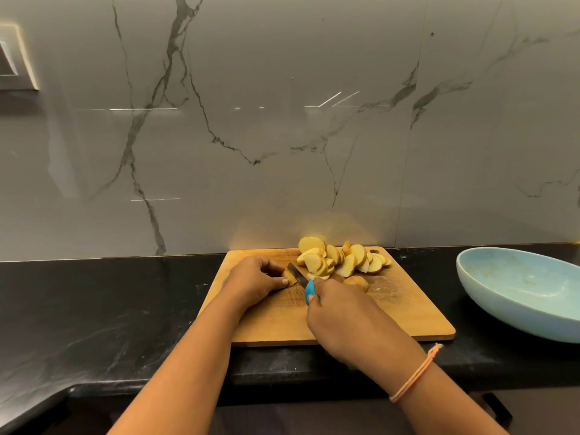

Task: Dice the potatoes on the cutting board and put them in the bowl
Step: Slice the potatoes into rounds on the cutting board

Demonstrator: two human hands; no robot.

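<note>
A wooden cutting board (392,312) lies on the black counter. At its far edge sits a pile of potato slices (340,257). My left hand (254,277) pinches a small potato piece (289,277) on the board's left part. My right hand (339,312) grips a knife with a blue handle (309,291); its dark blade (297,273) rests against that piece. An unpeeled potato chunk (356,282) lies just right of the knife. A light blue bowl (518,290) stands to the right of the board, nothing visible inside.
The black stone counter (110,309) stretches to the left and ends at a front edge near me. A grey marble wall (282,136) rises right behind the board. A wall fitting (15,58) is at the upper left.
</note>
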